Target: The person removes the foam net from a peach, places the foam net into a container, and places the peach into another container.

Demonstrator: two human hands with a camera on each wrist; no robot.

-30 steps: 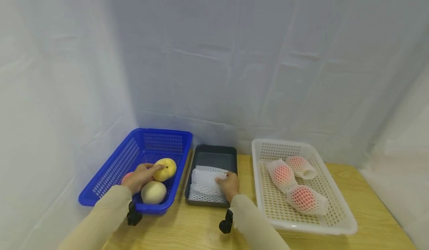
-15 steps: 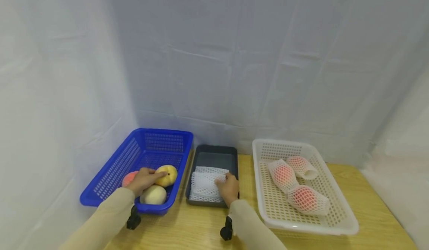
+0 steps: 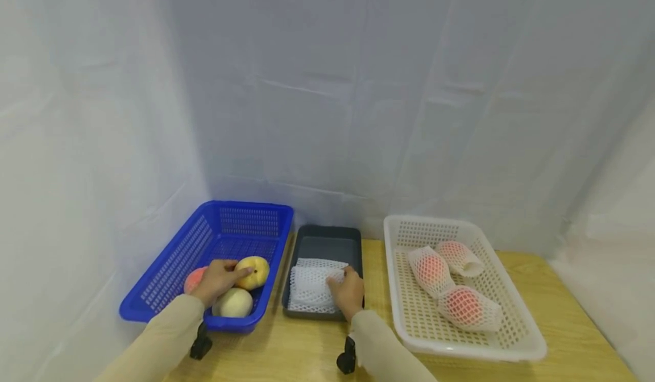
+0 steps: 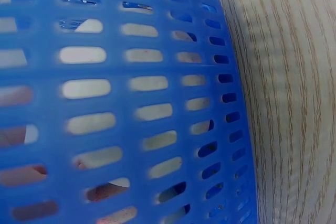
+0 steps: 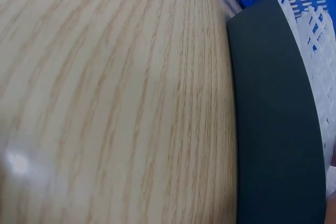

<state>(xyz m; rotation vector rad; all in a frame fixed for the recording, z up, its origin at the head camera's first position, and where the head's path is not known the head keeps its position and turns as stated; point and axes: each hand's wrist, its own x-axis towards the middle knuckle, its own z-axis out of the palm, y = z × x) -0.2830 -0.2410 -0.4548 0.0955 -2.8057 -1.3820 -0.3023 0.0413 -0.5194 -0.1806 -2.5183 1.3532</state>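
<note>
In the head view my left hand [image 3: 217, 281] holds a round yellow fruit [image 3: 256, 273] with a dark dimple, low in the blue basket [image 3: 179, 262]. A pale cream fruit [image 3: 234, 303] lies just in front of it, and a pink fruit [image 3: 193, 279] is partly hidden behind the hand. My right hand [image 3: 349, 292] pinches the right edge of the white foam fruit nets [image 3: 312, 285], which lie flat in a dark grey tray [image 3: 327, 243]. In the left wrist view the basket wall [image 4: 121, 69] hides most of the hand.
On the right stands a white basket [image 3: 404, 314] with three pink fruits in foam nets, one of them a netted fruit [image 3: 468, 308] near its front. All containers rest on a wooden table [image 3: 286, 351]. Pale sheeting [image 3: 327, 115] hangs behind and at both sides.
My left hand has lowered the yellow fruit slightly into the blue basket, beside the cream one. My right hand has stayed at the edge of the foam nets. The head view has tilted slightly.
</note>
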